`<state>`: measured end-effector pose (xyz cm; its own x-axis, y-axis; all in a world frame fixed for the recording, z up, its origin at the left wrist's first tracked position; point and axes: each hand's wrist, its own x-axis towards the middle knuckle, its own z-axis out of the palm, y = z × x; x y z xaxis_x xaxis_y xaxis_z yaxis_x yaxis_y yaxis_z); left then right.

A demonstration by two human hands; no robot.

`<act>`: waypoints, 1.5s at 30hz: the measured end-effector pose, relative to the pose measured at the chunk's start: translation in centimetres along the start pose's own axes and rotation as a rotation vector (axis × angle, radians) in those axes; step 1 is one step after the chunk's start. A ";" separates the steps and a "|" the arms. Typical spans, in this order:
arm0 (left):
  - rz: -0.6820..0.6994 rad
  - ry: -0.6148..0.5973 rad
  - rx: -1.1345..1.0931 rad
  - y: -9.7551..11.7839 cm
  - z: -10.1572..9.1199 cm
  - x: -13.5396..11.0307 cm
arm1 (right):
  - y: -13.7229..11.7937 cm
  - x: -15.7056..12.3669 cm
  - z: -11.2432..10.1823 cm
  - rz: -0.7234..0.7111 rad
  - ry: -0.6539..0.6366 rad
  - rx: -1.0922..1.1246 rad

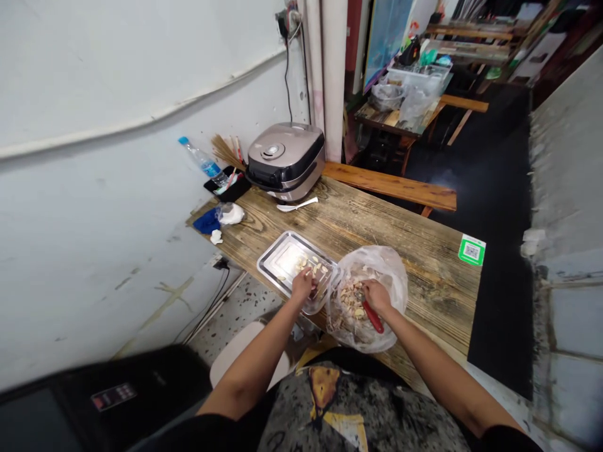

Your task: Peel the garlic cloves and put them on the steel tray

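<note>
My left hand [304, 284] is over the near right part of a shallow metal tray [271, 257], fingers pinched together. Whatever lies between those fingers is too small to make out. Several pale peeled garlic cloves [316, 266] are scattered on the tray. Beside it, a clear plastic bag [394, 270] lies spread open, holding a heap of garlic cloves [349, 300] with pinkish-brown skins. Above this heap my right hand [378, 296] is closed on a red-handled tool [374, 318]. Its handle points towards me, and its working end is hidden.
A rice cooker [287, 154] stands at the table's [424, 289] back, with a white knife-like utensil [298, 204] before it. A black box [235, 187] with a water bottle [205, 163], a blue cloth [206, 221] and white tissue [232, 214] lie left. A wooden bench [391, 187] stands behind.
</note>
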<state>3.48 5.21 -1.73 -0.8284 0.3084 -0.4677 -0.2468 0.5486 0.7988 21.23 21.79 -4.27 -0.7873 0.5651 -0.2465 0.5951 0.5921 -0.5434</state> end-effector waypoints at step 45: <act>0.427 -0.648 0.256 -1.7 8.2 -6.5 | 1.2 -5.9 0.2 0.218 -0.280 1.248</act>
<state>13.40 8.67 -3.13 -0.3503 0.8760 -0.3315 0.2115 0.4187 0.8831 26.60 19.05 -3.61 -0.7905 0.3536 -0.5000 0.2824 -0.5140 -0.8100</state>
